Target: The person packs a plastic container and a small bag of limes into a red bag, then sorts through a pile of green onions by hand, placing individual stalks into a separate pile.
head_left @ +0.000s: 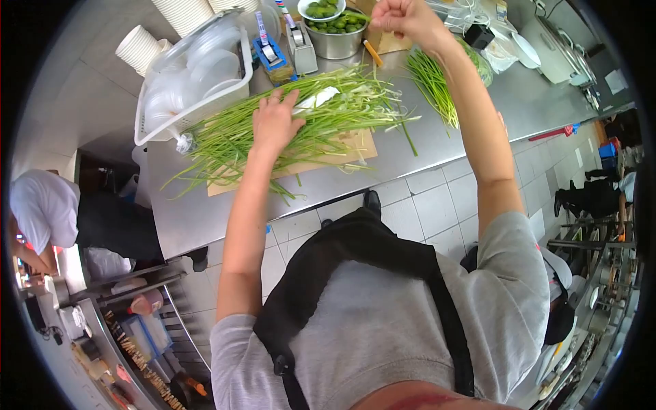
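- Green stalks [229, 137] lie heaped across the board [361, 145], probably to keep them off the table [540, 113]
- Left hand [276, 124] lies spread on the stalks, seemingly steadying them
- Right hand [404, 24] hovers beyond the board near the pot [336, 46], fingers curled; whether they pinch anything, I cannot tell
- Smaller bundle [433, 78] right of the board, perhaps set apart to avoid mixing

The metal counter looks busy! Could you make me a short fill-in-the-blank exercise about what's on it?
The left hand rests on a heap of long stalks coloured ____.
The raised hand near the metal pot is the person's ____ one.
The colour of the tape dispenser nearest the white basket is ____.
Missing words: green; right; blue.
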A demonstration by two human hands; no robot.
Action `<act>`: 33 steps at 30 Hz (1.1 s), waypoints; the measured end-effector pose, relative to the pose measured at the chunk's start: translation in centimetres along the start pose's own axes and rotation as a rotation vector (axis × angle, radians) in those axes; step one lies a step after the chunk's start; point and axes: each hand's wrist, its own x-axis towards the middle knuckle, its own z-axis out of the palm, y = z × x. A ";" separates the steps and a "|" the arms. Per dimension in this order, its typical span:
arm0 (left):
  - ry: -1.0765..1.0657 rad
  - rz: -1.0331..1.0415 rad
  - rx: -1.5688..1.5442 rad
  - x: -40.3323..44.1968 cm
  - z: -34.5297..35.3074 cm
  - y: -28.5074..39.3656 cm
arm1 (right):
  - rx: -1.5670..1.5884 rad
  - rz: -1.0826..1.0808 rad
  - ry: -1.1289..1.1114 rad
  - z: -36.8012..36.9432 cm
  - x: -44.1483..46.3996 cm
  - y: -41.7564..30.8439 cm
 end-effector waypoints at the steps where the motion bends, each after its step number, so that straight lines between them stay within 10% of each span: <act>1: 0.075 0.024 -0.013 0.0 -1.0 0.6 | 0.133 0.031 -0.068 0.7 -0.1 0.3; 3: 0.184 0.093 -0.076 0.6 -2.7 1.7 | 0.291 0.114 -0.155 2.1 -0.5 -0.2; 6: 0.285 -0.134 -1.205 2.2 -3.6 3.5 | 0.320 0.089 -0.334 4.8 -0.3 -0.2; 10: 0.342 -0.408 -1.800 2.6 -4.5 3.1 | 0.284 0.061 -0.438 8.3 -1.0 -0.2; 15: 0.419 -0.461 -1.813 1.5 -3.6 1.0 | 0.268 0.213 -0.360 9.7 -1.3 0.7; 17: 0.372 -0.441 -1.873 1.0 -3.5 0.4 | -0.427 0.015 -0.275 9.8 -1.4 1.3; 33: 0.424 -0.376 -1.903 0.1 -3.1 -1.2 | 0.169 0.105 -0.358 11.7 -2.6 1.3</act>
